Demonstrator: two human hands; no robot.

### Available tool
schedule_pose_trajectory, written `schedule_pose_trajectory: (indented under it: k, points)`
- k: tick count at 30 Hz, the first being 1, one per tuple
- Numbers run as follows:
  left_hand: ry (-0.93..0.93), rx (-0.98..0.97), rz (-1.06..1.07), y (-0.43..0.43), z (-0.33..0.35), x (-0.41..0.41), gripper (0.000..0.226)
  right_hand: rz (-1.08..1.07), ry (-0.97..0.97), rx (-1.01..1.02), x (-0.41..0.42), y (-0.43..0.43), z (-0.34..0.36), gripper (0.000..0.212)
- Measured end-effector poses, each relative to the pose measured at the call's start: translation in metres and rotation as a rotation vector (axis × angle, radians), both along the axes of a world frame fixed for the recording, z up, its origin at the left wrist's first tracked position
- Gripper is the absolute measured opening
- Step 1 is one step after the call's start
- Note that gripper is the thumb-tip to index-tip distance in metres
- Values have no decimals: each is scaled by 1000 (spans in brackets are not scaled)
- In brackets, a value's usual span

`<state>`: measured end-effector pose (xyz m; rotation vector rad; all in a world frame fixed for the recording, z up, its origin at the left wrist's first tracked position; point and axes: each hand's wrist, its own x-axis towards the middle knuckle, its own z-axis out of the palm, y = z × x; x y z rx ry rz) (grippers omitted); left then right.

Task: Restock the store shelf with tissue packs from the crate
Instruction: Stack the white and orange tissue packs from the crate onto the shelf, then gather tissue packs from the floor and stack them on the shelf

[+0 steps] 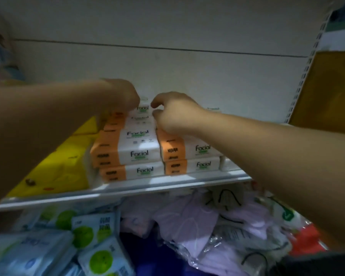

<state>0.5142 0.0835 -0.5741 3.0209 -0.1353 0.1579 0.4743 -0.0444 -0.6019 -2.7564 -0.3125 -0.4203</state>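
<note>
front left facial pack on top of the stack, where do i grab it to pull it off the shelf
Grip the top front-left pack by its two short ends, the orange end on the left and the white end on the right, coming from the open shelf front. It lies flat with its long face toward you; a neighbouring stack sits close on its right, so probably slide it forward first. Both the left hand and right hand are farther back.
</note>
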Motion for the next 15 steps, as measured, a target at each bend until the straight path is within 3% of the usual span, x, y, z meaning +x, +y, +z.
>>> schedule_pose_trajectory:
  k: [6, 15]
  points:
    - [-218, -233, 37, -8, -16, -62, 54, 129, -105, 155, -53, -19, -36, 36]
    - [-106, -407, 143, 3, -51, -148, 57, 278, -142, 145, -96, -25, -59, 38]
